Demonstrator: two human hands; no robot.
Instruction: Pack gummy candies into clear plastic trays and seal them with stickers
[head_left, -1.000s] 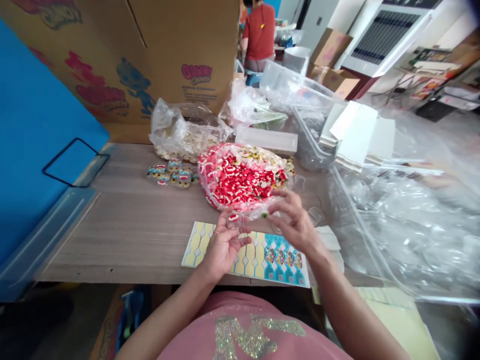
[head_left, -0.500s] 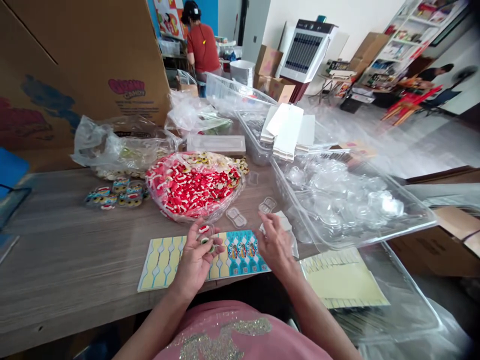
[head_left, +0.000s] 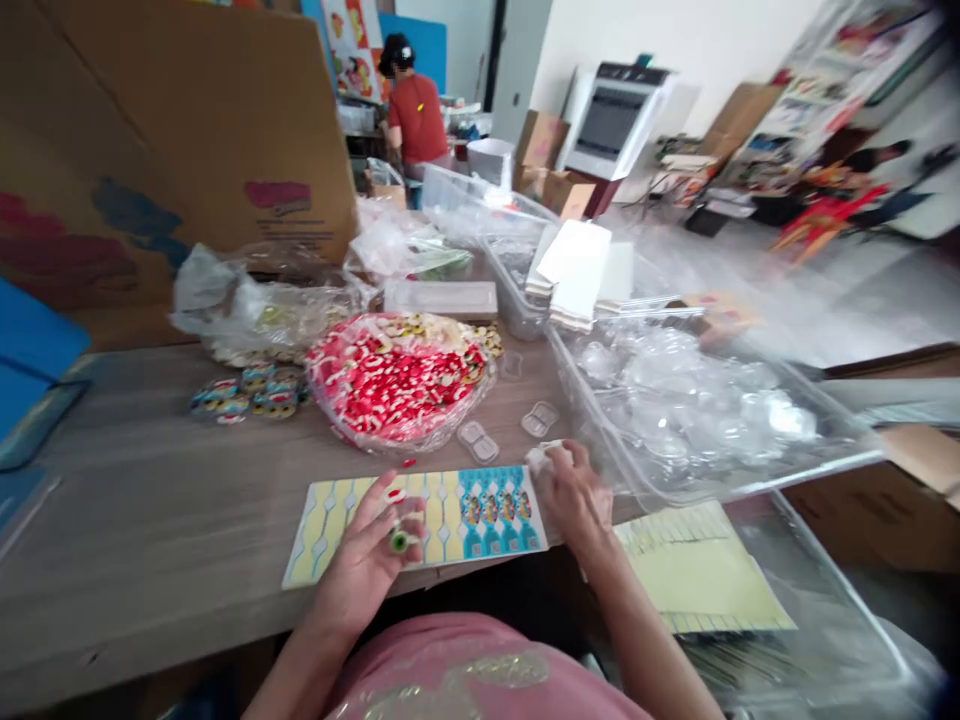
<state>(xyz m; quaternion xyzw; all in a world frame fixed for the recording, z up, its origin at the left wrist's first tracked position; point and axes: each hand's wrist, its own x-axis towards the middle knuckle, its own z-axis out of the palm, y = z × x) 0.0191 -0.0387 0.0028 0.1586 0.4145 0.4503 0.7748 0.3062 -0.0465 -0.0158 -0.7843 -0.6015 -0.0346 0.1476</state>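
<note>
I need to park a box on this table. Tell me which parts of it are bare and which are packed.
Bare wood table runs wide from the sticker sheet left to the blue board, below the small wrapped candies. A thin strip lies along the near edge. Crowded: around the red candy bag, both hands, the empty blisters and the clear bin.
</note>
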